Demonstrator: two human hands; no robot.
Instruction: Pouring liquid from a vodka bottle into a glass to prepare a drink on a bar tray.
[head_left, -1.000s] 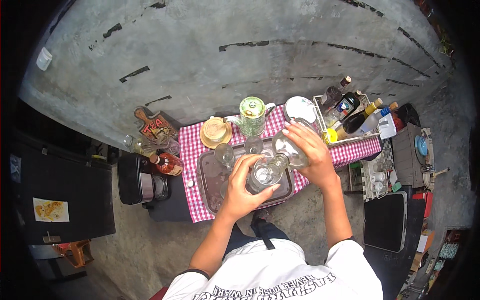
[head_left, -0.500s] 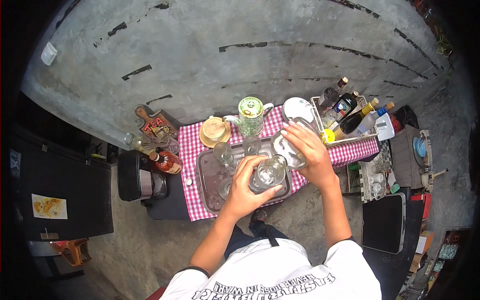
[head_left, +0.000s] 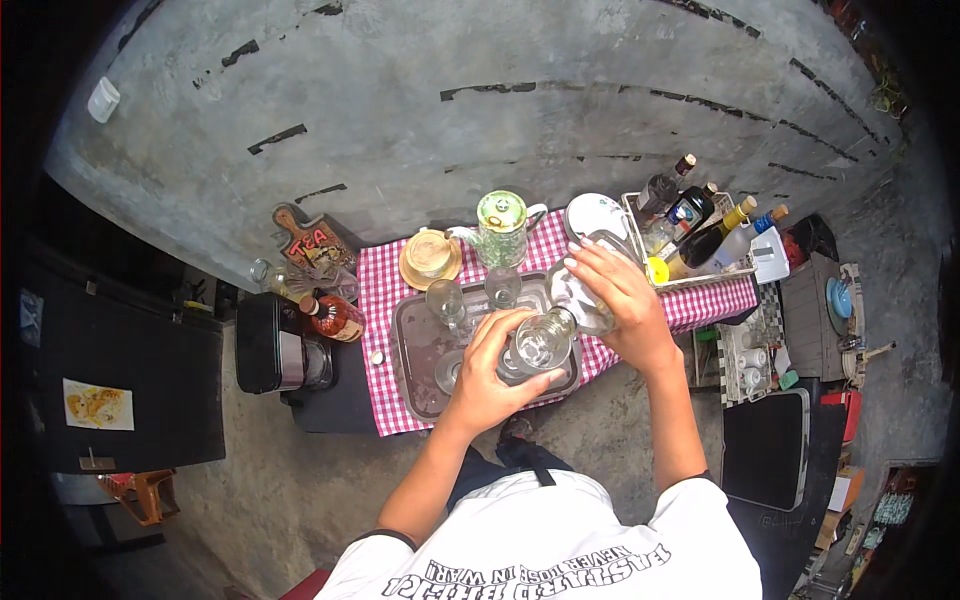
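My left hand (head_left: 492, 374) is wrapped round a clear drinking glass (head_left: 543, 345), held up over the tray. In my right hand (head_left: 628, 302) is a clear glass bottle (head_left: 578, 295), tilted so that its neck meets the rim of that glass. Whether liquid runs between them I cannot tell. Below lies a brown tray (head_left: 418, 388). On it stand a stemmed glass (head_left: 445, 302) and another glass (head_left: 502, 288) toward the back, and a third glass (head_left: 449, 369) close to my left hand, partly covered by it.
A green patterned teapot (head_left: 503, 228) and a lidded pot on a saucer (head_left: 430, 255) stand behind the tray on a checked cloth (head_left: 380, 268). At the right is a basket of bottles (head_left: 700, 280); at the left are an amber bottle (head_left: 335, 320) and a black machine (head_left: 268, 345).
Both hands keep their hold on the glass and the bottle, almost in the same place. The view has shifted very slightly.
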